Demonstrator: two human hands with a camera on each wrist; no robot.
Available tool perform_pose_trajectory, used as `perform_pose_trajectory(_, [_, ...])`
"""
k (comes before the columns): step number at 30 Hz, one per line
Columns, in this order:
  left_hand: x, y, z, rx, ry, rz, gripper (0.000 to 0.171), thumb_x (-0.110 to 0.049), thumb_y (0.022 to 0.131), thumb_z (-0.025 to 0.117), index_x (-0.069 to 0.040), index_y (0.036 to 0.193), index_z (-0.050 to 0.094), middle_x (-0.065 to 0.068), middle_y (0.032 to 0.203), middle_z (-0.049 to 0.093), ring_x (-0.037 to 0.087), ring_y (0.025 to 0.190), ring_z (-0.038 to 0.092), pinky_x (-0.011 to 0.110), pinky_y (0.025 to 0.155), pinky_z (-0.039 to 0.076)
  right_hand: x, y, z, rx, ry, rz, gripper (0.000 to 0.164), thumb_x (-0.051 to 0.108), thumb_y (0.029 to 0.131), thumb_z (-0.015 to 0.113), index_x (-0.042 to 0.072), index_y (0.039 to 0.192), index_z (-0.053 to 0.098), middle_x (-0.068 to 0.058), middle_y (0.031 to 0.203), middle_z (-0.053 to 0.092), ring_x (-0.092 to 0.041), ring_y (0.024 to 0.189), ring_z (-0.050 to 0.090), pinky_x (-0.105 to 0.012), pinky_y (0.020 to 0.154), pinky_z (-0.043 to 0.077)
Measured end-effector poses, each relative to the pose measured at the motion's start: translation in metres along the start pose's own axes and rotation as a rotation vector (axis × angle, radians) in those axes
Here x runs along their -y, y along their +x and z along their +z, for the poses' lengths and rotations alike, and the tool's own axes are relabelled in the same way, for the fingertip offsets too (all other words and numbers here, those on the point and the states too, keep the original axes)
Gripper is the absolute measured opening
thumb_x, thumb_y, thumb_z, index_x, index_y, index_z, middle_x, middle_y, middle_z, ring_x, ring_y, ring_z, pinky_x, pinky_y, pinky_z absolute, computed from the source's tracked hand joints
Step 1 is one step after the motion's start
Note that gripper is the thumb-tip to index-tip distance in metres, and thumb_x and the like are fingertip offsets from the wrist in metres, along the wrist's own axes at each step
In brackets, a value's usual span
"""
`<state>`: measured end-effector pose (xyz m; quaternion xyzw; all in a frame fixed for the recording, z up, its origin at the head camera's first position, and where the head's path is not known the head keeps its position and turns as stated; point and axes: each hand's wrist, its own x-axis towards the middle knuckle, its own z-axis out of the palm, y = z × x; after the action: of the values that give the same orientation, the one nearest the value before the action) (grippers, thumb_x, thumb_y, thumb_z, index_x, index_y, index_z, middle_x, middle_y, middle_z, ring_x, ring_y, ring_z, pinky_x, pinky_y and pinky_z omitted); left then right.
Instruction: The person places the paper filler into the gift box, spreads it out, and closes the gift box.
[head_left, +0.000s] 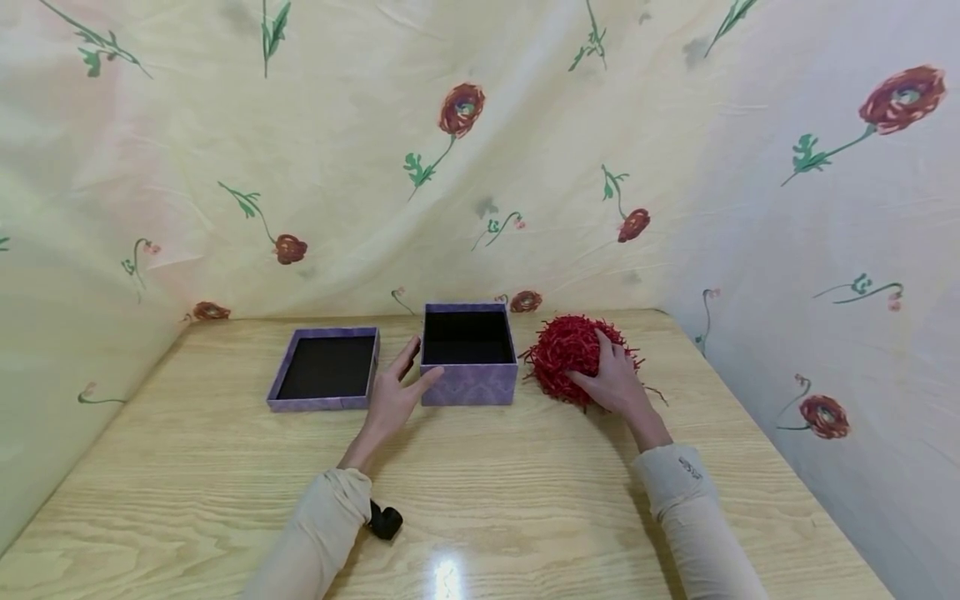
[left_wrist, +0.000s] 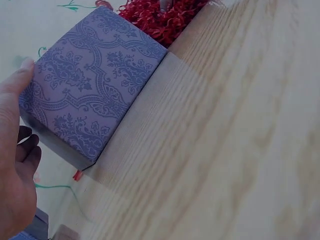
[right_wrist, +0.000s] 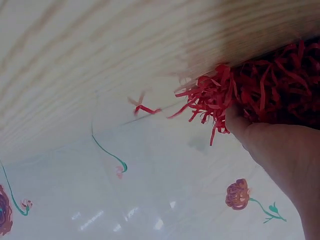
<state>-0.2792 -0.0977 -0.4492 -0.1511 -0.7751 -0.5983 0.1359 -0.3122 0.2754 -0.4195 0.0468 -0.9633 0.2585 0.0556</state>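
Note:
A purple patterned box (head_left: pixel 469 386) with a dark inside stands uncovered at the back of the table. Beside its left wall is my left hand (head_left: pixel 393 398), thumb right at the front left corner and fingers held apart along the side. In the left wrist view, the box (left_wrist: pixel 95 80) shows its damask front, with the left hand (left_wrist: pixel 15 150) at its edge. To the box's right lies a heap of red shredded paper (head_left: pixel 564 354). My right hand (head_left: pixel 617 379) grips the heap from its right side, and some fingertips are buried in the strands (right_wrist: pixel 272 82).
The matching purple lid (head_left: pixel 324 403) lies to the left of the box, its dark inside facing up. A small black object (head_left: pixel 386 522) sits on the wooden table (head_left: pixel 510 483) by the left forearm. Floral cloth (head_left: pixel 360 167) hangs close behind and along the sides.

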Motion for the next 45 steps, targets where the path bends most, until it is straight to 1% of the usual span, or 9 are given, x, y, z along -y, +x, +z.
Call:
perform_pose_trajectory(5, [0.0001,0.0009,0.0005,0.001,0.012,-0.014,0.073,-0.026,0.099,0.074,-0.013,0.161,0.038,0.012,0.161,0.039,0.038,0.141,0.045,0.050,0.112,0.042,-0.0010,0.0003,0.0007,0.002,0.006,0.002,0.097,0.034,0.096,0.072,-0.005,0.162,0.012,-0.043,0.153,0.025,-0.062,0.141,0.024,-0.074,0.111,0.027])
perform_pose_trajectory(11, [0.0000,0.0024,0.0014,-0.019,-0.001,-0.026,0.070,-0.026,0.098,0.074,-0.013,0.160,0.042,0.011,0.160,0.041,0.037,0.141,0.045,0.049,0.112,0.042,-0.0022,0.0020,0.0001,0.003,0.001,0.004,0.097,0.032,0.096,0.072,-0.005,0.162,0.012,-0.043,0.153,0.025,-0.062,0.140,0.024,-0.074,0.110,0.028])
perform_pose_trajectory(18, [0.0015,0.0027,0.0015,-0.023,-0.033,-0.026,0.070,-0.026,0.099,0.074,-0.011,0.159,0.042,0.012,0.160,0.041,0.036,0.142,0.044,0.048,0.113,0.041,-0.0018,0.0019,0.0015,-0.003,0.022,0.000,0.089,0.025,0.097,0.070,-0.006,0.161,0.016,-0.042,0.153,0.028,-0.061,0.140,0.026,-0.073,0.110,0.029])
perform_pose_trajectory(22, [0.0008,0.0007,0.0013,-0.024,-0.040,-0.034,0.070,-0.026,0.099,0.074,-0.010,0.159,0.042,0.012,0.160,0.041,0.035,0.143,0.043,0.048,0.113,0.041,-0.0010,0.0013,0.0018,-0.004,0.025,-0.010,0.084,0.021,0.097,0.070,-0.007,0.160,0.020,-0.043,0.150,0.031,-0.062,0.137,0.030,-0.073,0.109,0.031])
perform_pose_trajectory(28, [0.0006,0.0011,0.0021,-0.023,-0.038,-0.022,0.070,-0.025,0.099,0.074,-0.011,0.160,0.042,0.012,0.160,0.040,0.034,0.143,0.042,0.048,0.113,0.041,-0.0002,0.0005,0.0003,-0.021,0.015,-0.030,0.079,0.017,0.096,0.068,-0.006,0.158,0.024,-0.043,0.145,0.036,-0.062,0.132,0.037,-0.073,0.107,0.034])
perform_pose_trajectory(35, [0.0020,0.0029,0.0032,-0.027,-0.014,0.013,0.067,-0.023,0.100,0.073,-0.006,0.157,0.044,0.014,0.159,0.042,0.034,0.142,0.044,0.047,0.112,0.041,-0.0033,0.0021,0.0010,-0.045,0.011,-0.036,0.074,0.012,0.096,0.067,-0.007,0.156,0.028,-0.042,0.141,0.038,-0.062,0.129,0.040,-0.072,0.106,0.036])
perform_pose_trajectory(39, [0.0028,0.0028,0.0033,-0.032,-0.011,0.016,0.065,-0.022,0.100,0.072,-0.009,0.158,0.045,0.014,0.159,0.042,0.034,0.142,0.045,0.047,0.112,0.042,-0.0042,0.0031,0.0002,-0.068,0.032,-0.056,0.071,0.009,0.095,0.067,-0.008,0.154,0.031,-0.042,0.139,0.039,-0.061,0.128,0.041,-0.071,0.106,0.036])
perform_pose_trajectory(42, [0.0024,0.0025,0.0033,-0.034,-0.015,0.019,0.066,-0.022,0.100,0.072,-0.009,0.158,0.044,0.014,0.159,0.042,0.035,0.141,0.045,0.048,0.112,0.042,-0.0040,0.0032,-0.0015,-0.078,0.051,-0.058,0.070,0.007,0.095,0.067,-0.008,0.153,0.032,-0.041,0.140,0.040,-0.060,0.129,0.041,-0.071,0.107,0.036])
perform_pose_trajectory(45, [0.0022,0.0023,0.0034,-0.036,-0.016,0.025,0.066,-0.022,0.100,0.073,-0.007,0.158,0.044,0.014,0.158,0.042,0.035,0.142,0.045,0.048,0.112,0.041,-0.0035,0.0028,-0.0036,-0.080,0.061,-0.058,0.070,0.006,0.095,0.067,-0.009,0.154,0.032,-0.041,0.141,0.039,-0.060,0.130,0.041,-0.071,0.108,0.035])
